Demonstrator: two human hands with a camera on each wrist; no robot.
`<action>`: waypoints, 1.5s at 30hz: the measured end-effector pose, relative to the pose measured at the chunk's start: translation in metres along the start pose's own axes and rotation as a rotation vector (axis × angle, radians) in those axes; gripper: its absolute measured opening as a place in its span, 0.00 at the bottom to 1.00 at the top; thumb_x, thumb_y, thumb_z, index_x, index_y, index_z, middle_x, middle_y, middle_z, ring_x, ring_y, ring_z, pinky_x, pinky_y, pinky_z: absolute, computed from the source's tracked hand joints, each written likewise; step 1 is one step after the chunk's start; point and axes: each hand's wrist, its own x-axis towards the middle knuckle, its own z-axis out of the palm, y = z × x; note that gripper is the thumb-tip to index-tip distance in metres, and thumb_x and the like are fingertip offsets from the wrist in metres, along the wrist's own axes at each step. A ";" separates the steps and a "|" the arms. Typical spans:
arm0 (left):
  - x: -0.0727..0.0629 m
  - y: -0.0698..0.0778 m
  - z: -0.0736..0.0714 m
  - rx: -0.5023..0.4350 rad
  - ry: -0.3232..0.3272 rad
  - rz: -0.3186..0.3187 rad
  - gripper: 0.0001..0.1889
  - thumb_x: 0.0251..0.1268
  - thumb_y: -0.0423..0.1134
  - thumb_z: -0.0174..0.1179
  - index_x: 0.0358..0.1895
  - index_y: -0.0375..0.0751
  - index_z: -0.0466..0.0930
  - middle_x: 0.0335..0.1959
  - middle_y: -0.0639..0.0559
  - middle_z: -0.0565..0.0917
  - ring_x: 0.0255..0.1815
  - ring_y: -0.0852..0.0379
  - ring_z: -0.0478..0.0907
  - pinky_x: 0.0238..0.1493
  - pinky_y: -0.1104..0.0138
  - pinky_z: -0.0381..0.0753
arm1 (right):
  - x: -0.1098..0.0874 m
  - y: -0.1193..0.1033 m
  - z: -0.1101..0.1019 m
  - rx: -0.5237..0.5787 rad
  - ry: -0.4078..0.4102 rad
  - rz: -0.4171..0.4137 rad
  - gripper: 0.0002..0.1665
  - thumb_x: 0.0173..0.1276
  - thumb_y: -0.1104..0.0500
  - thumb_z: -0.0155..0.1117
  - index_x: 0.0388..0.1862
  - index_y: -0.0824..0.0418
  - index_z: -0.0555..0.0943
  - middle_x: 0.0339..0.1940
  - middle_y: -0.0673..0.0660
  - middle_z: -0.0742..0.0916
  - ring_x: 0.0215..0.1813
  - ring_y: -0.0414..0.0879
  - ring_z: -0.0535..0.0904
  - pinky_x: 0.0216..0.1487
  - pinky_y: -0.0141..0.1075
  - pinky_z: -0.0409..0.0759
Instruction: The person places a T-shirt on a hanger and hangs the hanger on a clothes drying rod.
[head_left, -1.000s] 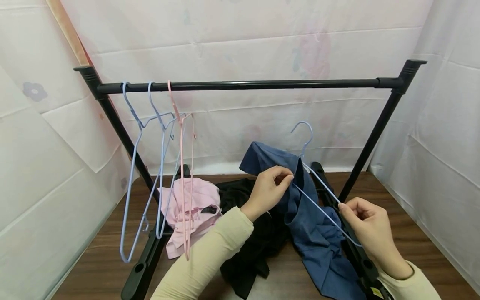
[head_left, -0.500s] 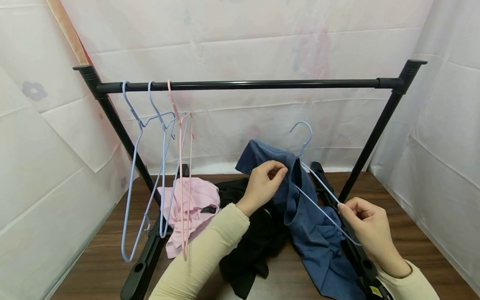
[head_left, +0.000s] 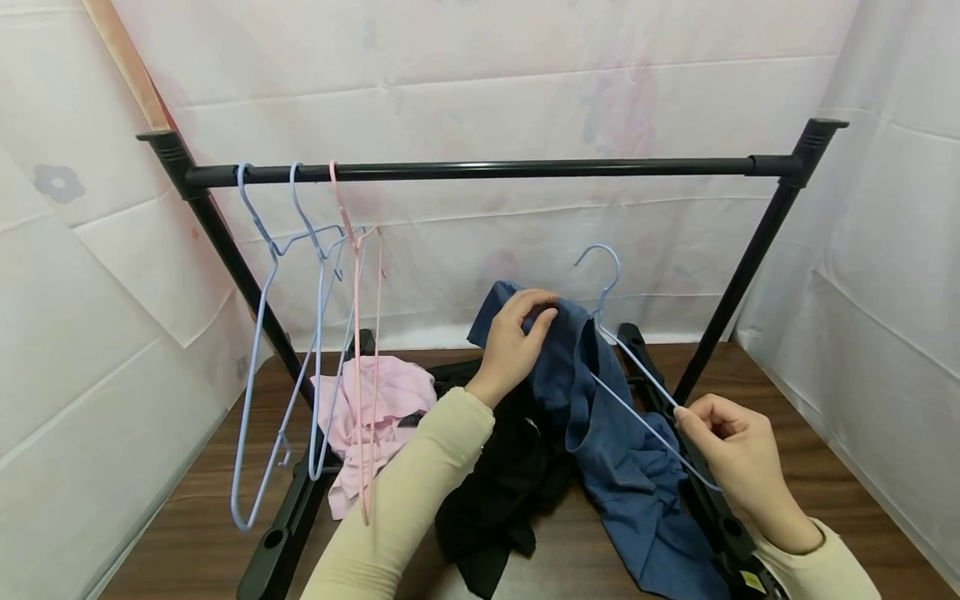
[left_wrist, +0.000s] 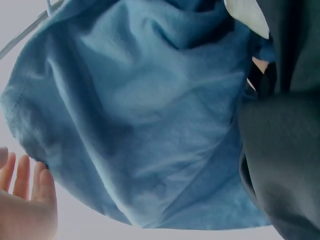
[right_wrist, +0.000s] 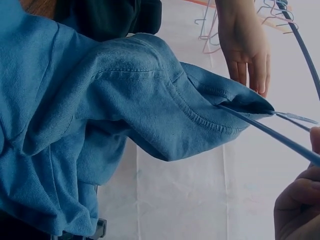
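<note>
A blue shirt (head_left: 622, 467) hangs partly over a light blue clothes hanger (head_left: 651, 375), one end of which is inside the neck opening. The hanger's hook rises out above the cloth. My right hand (head_left: 738, 454) pinches the bare end of the hanger between thumb and fingers. At the shirt's left shoulder is my left hand (head_left: 517, 342), its fingers loosely bent. In the left wrist view the fingers (left_wrist: 22, 175) reach the cloth's edge without gripping it. Blue cloth (right_wrist: 140, 95) fills much of the right wrist view, with the left hand (right_wrist: 247, 55) beyond it.
A black garment rack (head_left: 525, 171) spans the table. Two blue hangers (head_left: 258, 317) and a pink hanger (head_left: 356, 333) hang at its left. A pink garment (head_left: 382, 392) and a black garment (head_left: 495, 492) lie on the wooden table (head_left: 187, 533). White sheets surround it.
My left hand has moved up and left along the shirt's shoulder, away from the neck opening, and its fingers have loosened. The right hand stays on the hanger.
</note>
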 end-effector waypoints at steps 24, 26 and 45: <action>0.018 -0.007 -0.015 0.258 -0.286 -0.036 0.19 0.76 0.47 0.50 0.64 0.50 0.77 0.63 0.54 0.80 0.77 0.56 0.60 0.80 0.65 0.46 | 0.002 0.004 0.001 0.069 -0.022 -0.028 0.17 0.63 0.77 0.61 0.19 0.62 0.75 0.13 0.42 0.70 0.16 0.42 0.60 0.15 0.36 0.57; 0.018 -0.007 -0.016 0.247 -0.279 -0.035 0.18 0.75 0.46 0.51 0.62 0.50 0.79 0.61 0.54 0.81 0.75 0.57 0.64 0.79 0.67 0.48 | 0.002 0.005 0.000 0.050 -0.032 -0.024 0.17 0.64 0.76 0.62 0.19 0.61 0.75 0.13 0.42 0.70 0.16 0.43 0.60 0.15 0.36 0.58; 0.013 -0.007 -0.014 0.131 -0.244 -0.020 0.14 0.72 0.42 0.57 0.55 0.46 0.84 0.57 0.53 0.83 0.62 0.56 0.76 0.78 0.65 0.55 | 0.010 0.004 -0.008 0.010 -0.110 -0.019 0.14 0.66 0.73 0.62 0.22 0.61 0.78 0.10 0.44 0.69 0.09 0.41 0.60 0.08 0.32 0.58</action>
